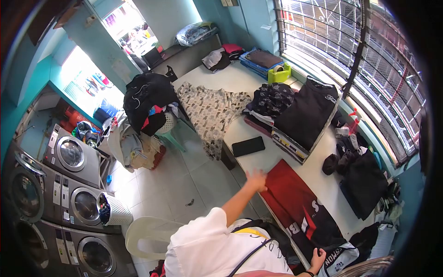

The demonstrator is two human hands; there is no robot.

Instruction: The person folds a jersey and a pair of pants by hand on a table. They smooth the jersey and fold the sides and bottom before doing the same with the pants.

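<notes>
A long red and black garment with white lettering (290,184) lies along the near edge of the white table (251,160). My left hand (256,180) is at its red end, fingers spread, with nothing held. My right hand (317,259) rests at the black end, beside a white printed part (340,257); its fingers are bent, and whether they pinch the cloth is hard to make out. Beyond my left hand lies a black phone-like object (248,146). Farther along, a patterned shirt (212,113) hangs partly over the table edge.
Folded dark clothes (307,113) are stacked near the barred window (323,27). More black clothes (364,184) lie at the right. A chair (150,235) stands behind me; washing machines (85,205) and a white basket (117,211) are at left.
</notes>
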